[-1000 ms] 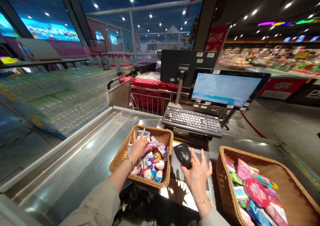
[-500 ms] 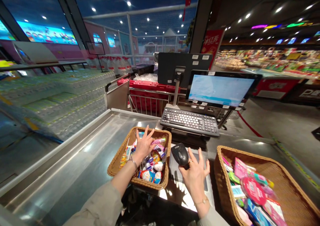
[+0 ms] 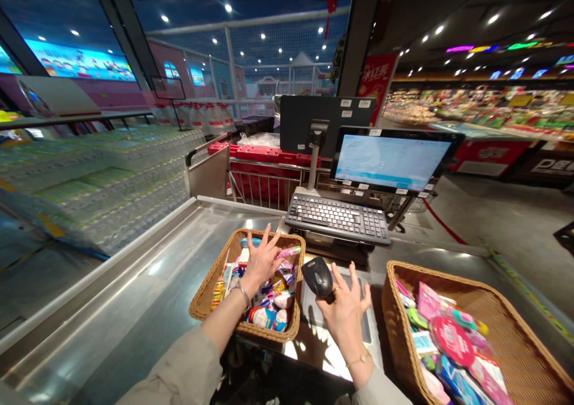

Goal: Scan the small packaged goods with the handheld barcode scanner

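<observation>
My left hand [image 3: 260, 267] hovers over or touches the packets in the left wicker basket [image 3: 200, 297]. Several of its fingers are spread, and its thumb side is beside a pink packet [image 3: 287, 252]. In my right hand [image 3: 346, 309] is a black barcode scanner [image 3: 317, 276], held at the thumb side while the other fingers stretch away. The hand hides part of its handle. Small colourful sweets [image 3: 269, 318] and wrapped items fill the left basket. On the right stands a second wicker basket [image 3: 392, 327], holding a round pink pack [image 3: 452, 339] and other packages.
Behind the baskets are a black keyboard [image 3: 338, 216] and a lit monitor [image 3: 390, 160]. A steel counter [image 3: 147, 303] with a raised edge extends left. A metal trolley [image 3: 260, 186] stands beyond it, and stacked bottle packs [image 3: 98, 171] rise at the left.
My left hand has shifted slightly right over its basket. My right hand and the scanner have moved slightly left together. The view has turned a little.
</observation>
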Demonstrator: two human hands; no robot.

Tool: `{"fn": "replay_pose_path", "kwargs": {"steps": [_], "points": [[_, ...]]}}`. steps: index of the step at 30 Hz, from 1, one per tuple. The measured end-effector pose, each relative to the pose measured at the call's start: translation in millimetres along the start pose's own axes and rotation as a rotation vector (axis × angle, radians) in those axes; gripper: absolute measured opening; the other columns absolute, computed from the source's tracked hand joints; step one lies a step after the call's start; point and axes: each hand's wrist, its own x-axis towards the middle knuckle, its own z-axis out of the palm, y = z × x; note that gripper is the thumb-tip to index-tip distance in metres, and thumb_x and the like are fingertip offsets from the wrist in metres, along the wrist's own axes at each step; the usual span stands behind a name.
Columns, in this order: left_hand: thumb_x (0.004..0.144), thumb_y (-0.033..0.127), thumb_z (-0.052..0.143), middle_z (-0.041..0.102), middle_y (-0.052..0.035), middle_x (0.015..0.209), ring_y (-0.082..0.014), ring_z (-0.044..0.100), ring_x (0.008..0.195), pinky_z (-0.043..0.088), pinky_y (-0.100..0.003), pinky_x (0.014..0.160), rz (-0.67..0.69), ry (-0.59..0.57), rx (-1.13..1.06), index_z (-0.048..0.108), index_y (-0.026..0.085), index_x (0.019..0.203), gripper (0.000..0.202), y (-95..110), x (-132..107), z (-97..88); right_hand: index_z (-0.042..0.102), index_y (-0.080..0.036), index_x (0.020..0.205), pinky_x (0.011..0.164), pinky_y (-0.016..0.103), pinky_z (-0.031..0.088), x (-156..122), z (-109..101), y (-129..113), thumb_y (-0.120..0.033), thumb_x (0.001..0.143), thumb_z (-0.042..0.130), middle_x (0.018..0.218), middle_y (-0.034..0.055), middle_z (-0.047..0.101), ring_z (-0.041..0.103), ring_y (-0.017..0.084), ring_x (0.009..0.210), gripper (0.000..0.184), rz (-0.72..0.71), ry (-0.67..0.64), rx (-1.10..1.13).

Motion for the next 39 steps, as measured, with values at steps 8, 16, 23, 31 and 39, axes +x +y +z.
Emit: {"fn": "replay_pose_path", "kwargs": {"steps": [8,16,23,31,39], "points": [[0.083,0.028,0.065,0.055,-0.0086,0.140,-0.0364,0.029,0.142,-0.004,-0.076,0.109,-0.002,-0.003,-0.018,0.068,0.022,0.084,0.006,3,4,-0.1,0.067,-0.024,0.076,0.109,0.062,0.009,0,-1,1,-0.020,0.071,0.056,0.132,0.0004,0.060,0.024,0.034,0.142,0.013,-0.036,-0.017,0.010],[0.084,0.028,0.063,0.055,-0.0079,0.140,-0.0352,0.029,0.143,-0.007,-0.076,0.108,0.007,-0.002,-0.024,0.067,0.023,0.083,0.007,4,6,4.0,0.069,-0.025,0.081,0.109,0.063,0.009,1,-3,0,-0.020,0.071,0.056,0.129,0.0005,0.062,0.026,0.034,0.141,0.018,-0.030,-0.016,0.008],[0.084,0.027,0.063,0.055,-0.0079,0.140,-0.0363,0.028,0.143,-0.007,-0.077,0.107,0.014,-0.005,-0.018,0.067,0.022,0.084,0.006,7,7,4.7,0.070,-0.026,0.082,0.109,0.062,0.008,0,-6,2,-0.019,0.070,0.054,0.129,0.0000,0.062,0.025,0.034,0.141,0.021,-0.016,-0.032,0.015],[0.082,0.028,0.064,0.055,-0.0070,0.140,-0.0367,0.030,0.142,-0.007,-0.077,0.108,0.023,0.003,-0.038,0.068,0.024,0.085,0.006,13,10,3.5,0.070,-0.026,0.082,0.109,0.062,0.009,-2,-9,7,-0.021,0.071,0.055,0.130,0.0011,0.061,0.026,0.033,0.141,0.019,-0.001,-0.020,-0.004],[0.084,0.031,0.063,0.055,-0.0071,0.139,-0.0362,0.029,0.143,-0.007,-0.077,0.108,0.059,0.036,-0.049,0.068,0.023,0.083,0.009,25,20,4.7,0.069,-0.025,0.092,0.109,0.061,0.011,-6,-19,17,-0.021,0.074,0.054,0.131,0.0021,0.061,0.027,0.033,0.140,0.024,0.017,0.072,-0.093]]}}
